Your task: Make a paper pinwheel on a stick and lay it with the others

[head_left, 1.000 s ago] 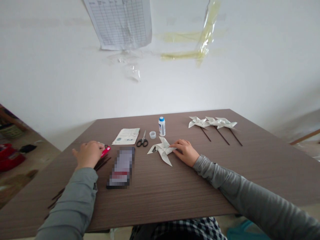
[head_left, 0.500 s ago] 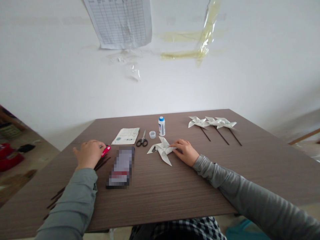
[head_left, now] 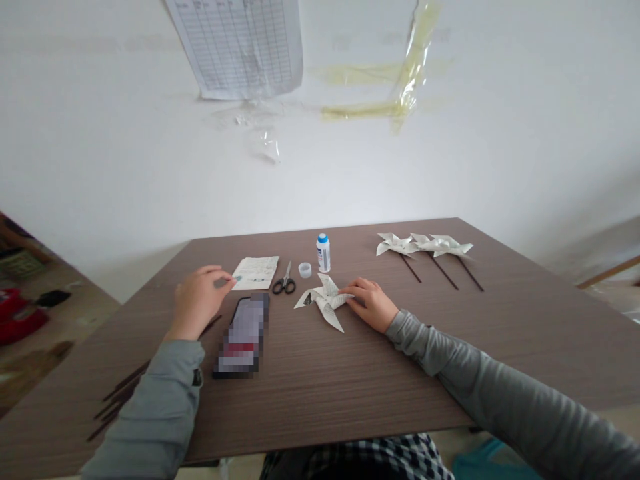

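Note:
My right hand rests on the brown table, its fingertips curled onto the right edge of a white paper pinwheel that lies flat. My left hand hovers left of a dark phone, fingers curled with thumb and forefinger close together. What it may hold is hidden. Dark thin sticks lie under and behind my left forearm.
Scissors, a white cap and a small glue bottle with a blue top stand behind the pinwheel. A printed leaflet lies to their left. Three pinwheels on sticks lie at the back right.
My left hand has lifted and moved right toward the leaflet; the small red thing beside it no longer shows. My right hand has stayed on the pinwheel.

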A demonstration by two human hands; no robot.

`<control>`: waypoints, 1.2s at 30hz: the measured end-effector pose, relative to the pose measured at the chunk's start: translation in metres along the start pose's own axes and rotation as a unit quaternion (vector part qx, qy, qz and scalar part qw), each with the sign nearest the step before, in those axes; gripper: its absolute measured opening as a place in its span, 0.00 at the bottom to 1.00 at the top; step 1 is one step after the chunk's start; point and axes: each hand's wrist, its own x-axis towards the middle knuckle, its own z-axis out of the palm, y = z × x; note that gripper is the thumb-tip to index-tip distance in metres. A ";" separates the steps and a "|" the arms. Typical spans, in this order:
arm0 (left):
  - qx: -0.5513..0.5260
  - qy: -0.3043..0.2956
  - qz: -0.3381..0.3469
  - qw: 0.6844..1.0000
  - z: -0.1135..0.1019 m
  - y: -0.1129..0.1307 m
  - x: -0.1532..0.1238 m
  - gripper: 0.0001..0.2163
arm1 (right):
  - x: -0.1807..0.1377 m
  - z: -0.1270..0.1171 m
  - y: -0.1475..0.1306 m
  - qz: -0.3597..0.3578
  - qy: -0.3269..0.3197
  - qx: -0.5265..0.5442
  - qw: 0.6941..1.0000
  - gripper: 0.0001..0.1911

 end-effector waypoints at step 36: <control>-0.195 -0.103 0.151 0.964 0.102 0.138 -0.067 0.07 | 0.013 0.018 -0.012 -0.022 0.057 0.029 0.998 0.04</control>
